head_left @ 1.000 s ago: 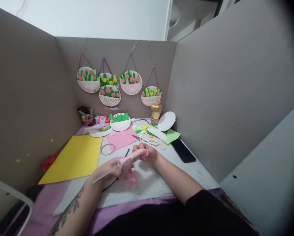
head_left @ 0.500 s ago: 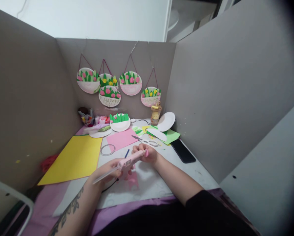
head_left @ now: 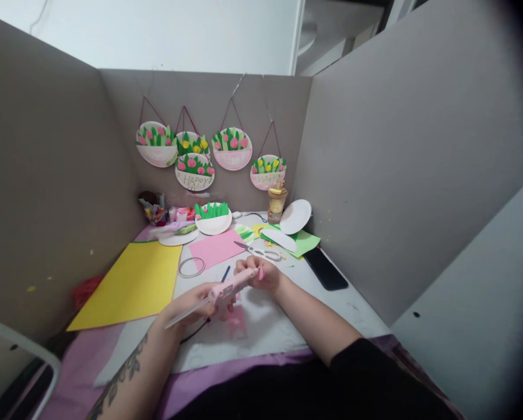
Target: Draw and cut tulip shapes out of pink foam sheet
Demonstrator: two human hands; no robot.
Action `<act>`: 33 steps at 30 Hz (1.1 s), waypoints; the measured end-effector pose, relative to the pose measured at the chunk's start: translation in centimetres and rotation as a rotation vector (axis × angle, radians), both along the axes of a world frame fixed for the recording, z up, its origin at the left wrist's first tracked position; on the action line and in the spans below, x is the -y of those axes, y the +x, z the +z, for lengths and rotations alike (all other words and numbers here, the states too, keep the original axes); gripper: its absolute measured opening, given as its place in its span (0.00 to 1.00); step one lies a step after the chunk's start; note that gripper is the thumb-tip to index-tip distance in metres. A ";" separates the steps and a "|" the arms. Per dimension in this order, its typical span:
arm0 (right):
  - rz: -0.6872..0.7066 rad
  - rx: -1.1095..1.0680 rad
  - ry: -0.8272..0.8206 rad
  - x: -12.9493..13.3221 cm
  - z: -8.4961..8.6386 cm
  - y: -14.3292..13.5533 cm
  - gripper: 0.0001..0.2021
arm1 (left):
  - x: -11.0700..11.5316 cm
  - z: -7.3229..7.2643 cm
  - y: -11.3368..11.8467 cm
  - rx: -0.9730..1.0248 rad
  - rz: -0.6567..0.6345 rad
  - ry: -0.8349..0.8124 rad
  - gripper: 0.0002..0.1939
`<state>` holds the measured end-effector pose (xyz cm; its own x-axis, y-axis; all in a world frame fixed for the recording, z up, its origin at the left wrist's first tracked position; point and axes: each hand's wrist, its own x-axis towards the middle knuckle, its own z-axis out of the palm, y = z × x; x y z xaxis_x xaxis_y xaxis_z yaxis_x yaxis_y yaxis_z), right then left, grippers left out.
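Worktop, inside near edge: left hand grips glue gun, seemingly angled so tip meets pink piece right hand pinches.

One head-worn view looks forward and down from above and behind the fingers, fairly near them, facing a gray panel beyond.

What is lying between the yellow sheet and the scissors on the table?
In the head view, the pink sheet and the grey ring lie between the yellow sheet and the scissors.
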<state>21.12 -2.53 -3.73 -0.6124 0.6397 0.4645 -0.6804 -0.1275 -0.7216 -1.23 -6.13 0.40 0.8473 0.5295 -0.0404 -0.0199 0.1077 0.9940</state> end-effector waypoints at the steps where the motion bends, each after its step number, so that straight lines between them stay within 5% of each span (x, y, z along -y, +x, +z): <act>1: -0.004 0.004 -0.004 0.0 0.0 0.0 0.21 | 0.0 0.1 0.0 0.001 -0.003 0.001 0.29; 17: -0.056 -0.020 0.021 0.2 0.5 0.1 0.20 | -0.5 -0.8 -0.2 0.005 -0.041 0.013 0.29; 33: -0.109 -0.015 -0.056 0.2 0.6 0.3 0.22 | -0.1 0.1 -0.2 -0.024 -0.049 0.022 0.31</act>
<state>21.41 -2.71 -3.09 -0.5312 0.7272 0.4347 -0.7028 -0.0917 -0.7054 -1.43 -5.99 0.53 0.8710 0.4888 -0.0498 0.0088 0.0857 0.9963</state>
